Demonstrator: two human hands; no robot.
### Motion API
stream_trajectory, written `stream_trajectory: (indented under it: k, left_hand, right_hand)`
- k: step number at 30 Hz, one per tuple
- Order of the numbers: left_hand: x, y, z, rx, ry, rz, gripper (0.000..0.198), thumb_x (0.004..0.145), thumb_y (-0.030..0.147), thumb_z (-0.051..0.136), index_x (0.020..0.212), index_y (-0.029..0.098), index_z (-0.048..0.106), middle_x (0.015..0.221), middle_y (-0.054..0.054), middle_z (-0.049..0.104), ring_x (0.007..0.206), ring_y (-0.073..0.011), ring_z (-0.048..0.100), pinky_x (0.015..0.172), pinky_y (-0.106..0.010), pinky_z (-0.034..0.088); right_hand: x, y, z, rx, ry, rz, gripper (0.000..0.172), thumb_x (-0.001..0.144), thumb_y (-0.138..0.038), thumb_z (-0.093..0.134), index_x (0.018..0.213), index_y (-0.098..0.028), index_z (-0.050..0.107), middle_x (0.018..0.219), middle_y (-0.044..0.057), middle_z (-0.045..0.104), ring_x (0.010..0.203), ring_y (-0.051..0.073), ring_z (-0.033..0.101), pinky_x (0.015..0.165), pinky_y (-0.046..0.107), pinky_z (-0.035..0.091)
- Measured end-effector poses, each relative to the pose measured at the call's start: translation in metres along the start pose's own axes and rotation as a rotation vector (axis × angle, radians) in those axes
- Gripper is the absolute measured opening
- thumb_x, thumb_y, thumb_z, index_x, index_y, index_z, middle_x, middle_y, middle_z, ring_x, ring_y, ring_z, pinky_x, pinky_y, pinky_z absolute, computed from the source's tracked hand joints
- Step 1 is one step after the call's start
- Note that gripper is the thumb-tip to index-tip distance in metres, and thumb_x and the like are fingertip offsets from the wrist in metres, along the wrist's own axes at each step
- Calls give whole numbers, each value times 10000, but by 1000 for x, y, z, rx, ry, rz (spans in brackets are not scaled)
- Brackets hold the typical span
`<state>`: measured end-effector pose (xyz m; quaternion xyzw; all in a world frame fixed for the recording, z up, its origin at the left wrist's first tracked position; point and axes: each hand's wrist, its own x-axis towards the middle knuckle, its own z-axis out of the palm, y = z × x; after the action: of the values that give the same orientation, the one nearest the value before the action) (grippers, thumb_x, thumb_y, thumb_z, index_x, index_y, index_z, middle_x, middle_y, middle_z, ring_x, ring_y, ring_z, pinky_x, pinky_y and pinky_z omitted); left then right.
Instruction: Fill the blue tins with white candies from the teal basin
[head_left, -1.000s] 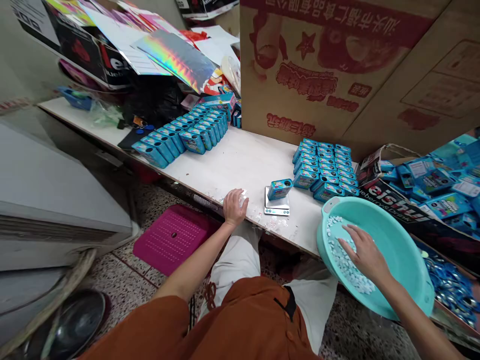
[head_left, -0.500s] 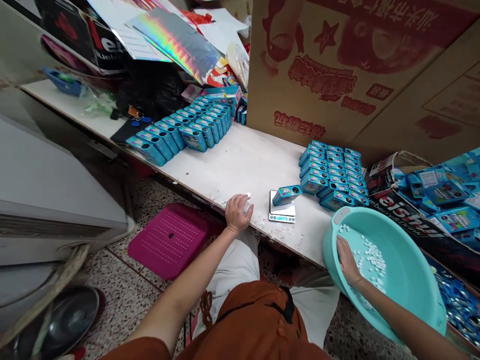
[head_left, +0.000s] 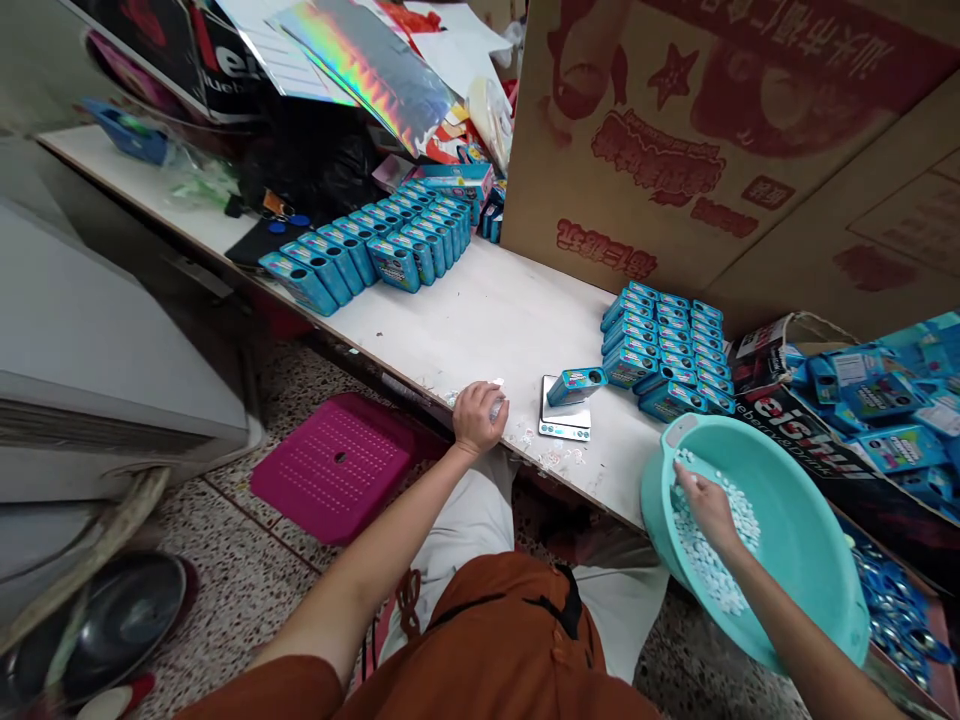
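Observation:
My left hand [head_left: 478,417] rests at the table's front edge, its fingers curled around a small clear plastic piece [head_left: 496,406], mostly hidden by the fingers. Inside the turquoise basin [head_left: 806,540], my right hand [head_left: 709,510] is over a heap of small white tablets [head_left: 716,570], close to the left wall. Its fingers are drawn together; whatever they hold is hidden. Between the hands, a small digital scale [head_left: 566,425] carries one blue tin [head_left: 576,386] with a dark round hole in its top.
Blue tins [head_left: 667,350] stand in rows behind the scale, and more tins [head_left: 397,240] line the table's far left. A large cardboard box [head_left: 630,150] walls off the back. At right is an open carton [head_left: 806,430] of blue packs. A magenta stool [head_left: 337,465] stands below left.
My right hand has risen slightly from the basin's side and its fingers have drawn in. The tablets have gathered into a larger heap near it. My left hand stays in place.

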<state>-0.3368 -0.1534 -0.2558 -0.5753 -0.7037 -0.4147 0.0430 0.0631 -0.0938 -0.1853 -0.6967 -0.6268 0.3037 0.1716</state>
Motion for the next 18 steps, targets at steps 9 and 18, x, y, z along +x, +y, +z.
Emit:
stream_trajectory:
  k: [9, 18]
  left_hand:
    - [-2, -2, 2, -8, -27, -16, 152, 835, 302, 507, 881, 219, 625, 1051, -61, 641, 1084, -249, 505, 938, -395, 372]
    - [-5, -6, 7, -19, -47, -16, 163, 845, 296, 483, 873, 217, 622, 1049, -72, 635, 1082, -253, 507, 944, -403, 360]
  right_hand:
    - [-21, -2, -26, 970, -223, 579, 275, 765, -477, 594, 813, -208, 571, 534, -67, 439, 321, 21, 229, 299, 162, 177]
    - [-18, -56, -37, 1203, -182, 347, 424, 856, -466, 497, 576, -201, 321, 467, -85, 265, 351, 37, 164, 354, 173, 147]
